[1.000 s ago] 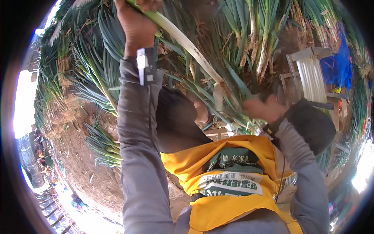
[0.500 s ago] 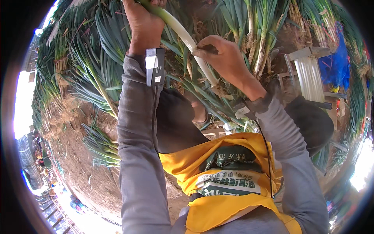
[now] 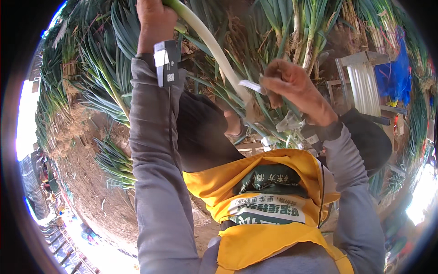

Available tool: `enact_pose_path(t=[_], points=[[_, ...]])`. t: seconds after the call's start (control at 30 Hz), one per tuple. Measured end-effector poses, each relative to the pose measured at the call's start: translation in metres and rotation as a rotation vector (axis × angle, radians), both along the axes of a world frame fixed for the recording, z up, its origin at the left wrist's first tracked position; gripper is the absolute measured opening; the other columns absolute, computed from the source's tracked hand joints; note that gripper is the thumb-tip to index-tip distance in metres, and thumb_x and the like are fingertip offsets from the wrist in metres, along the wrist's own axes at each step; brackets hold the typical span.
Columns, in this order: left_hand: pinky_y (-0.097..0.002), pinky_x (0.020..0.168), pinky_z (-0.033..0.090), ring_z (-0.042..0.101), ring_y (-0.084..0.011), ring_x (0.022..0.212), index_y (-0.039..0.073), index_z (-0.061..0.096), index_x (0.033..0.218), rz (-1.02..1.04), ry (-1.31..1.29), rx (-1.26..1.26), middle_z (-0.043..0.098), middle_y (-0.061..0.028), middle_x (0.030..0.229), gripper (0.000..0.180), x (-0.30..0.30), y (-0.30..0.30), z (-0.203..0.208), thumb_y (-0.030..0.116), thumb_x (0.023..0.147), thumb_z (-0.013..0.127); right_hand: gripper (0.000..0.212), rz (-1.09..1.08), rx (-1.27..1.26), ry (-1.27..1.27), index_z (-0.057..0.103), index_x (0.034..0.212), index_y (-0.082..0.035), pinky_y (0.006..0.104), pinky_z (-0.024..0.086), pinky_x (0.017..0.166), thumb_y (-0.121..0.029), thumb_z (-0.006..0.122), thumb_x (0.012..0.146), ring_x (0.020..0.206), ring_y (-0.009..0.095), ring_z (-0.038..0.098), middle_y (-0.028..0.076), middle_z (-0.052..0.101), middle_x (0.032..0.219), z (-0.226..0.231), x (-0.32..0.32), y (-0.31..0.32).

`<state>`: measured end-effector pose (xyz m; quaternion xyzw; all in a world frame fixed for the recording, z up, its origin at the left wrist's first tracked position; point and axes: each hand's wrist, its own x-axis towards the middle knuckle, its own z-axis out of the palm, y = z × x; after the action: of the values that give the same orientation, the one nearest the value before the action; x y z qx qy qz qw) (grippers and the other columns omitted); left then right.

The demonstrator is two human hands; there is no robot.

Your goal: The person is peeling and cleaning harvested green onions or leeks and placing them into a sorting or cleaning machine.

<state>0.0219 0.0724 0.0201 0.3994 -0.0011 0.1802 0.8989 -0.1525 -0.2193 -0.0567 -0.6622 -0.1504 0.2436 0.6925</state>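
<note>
Leek [image 3: 205, 36], long and white-shanked, slants across the space beyond the yellow apron [image 3: 260, 249], its green part away from the apron and its blurred lower end closer to it. The left hand [image 3: 156, 18], beyond the apron and to its left, is wrapped around the green part; the upper edge cuts off some of its fingers. Ahead of the apron, toward its right, the right hand [image 3: 299, 89] has its fingers curled in, thumb and forefinger pinching a pale strip [image 3: 252, 86] that reaches over the leek's shank — whether the strip is joined to it, I cannot tell. A crumpled translucent scrap [image 3: 289, 122] lies between the right hand and the apron. Left of the apron, a small green bunch [image 3: 114, 160] rests on bare soil [image 3: 109, 219]. Beyond the apron on the right stands a metal-framed stool [image 3: 363, 89] — a blue sheet [image 3: 396, 77] hangs just past it.
</note>
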Motion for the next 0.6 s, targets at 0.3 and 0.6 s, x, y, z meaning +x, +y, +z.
enact_pose_path(t=[0.3,0.6], points=[[-0.0305,0.06,0.049,0.055,-0.0139,0.063,0.011,0.054,0.093,0.172,-0.032,0.137,0.052,-0.0018,0.073,0.028,0.009,0.032,-0.008,0.034,0.1,0.067,0.041,-0.043,-0.699,-0.389,0.063,0.122,-0.001,0.0422,0.055,0.081,-0.027,0.071,0.091,0.095,0.038,0.068,0.022,0.068,0.107,-0.083,-0.066,-0.022],[-0.0413,0.069,0.047,0.048,-0.022,0.07,0.006,0.044,0.101,0.109,0.088,0.102,0.048,-0.0079,0.082,0.035,0.023,0.057,-0.01,0.04,0.106,0.052,0.041,-0.213,-0.608,-0.648,0.06,0.125,0.0,0.0458,0.054,0.075,-0.025,0.07,0.094,0.089,0.036,0.07,0.02,0.067,0.095,-0.028,-0.012,0.059]])
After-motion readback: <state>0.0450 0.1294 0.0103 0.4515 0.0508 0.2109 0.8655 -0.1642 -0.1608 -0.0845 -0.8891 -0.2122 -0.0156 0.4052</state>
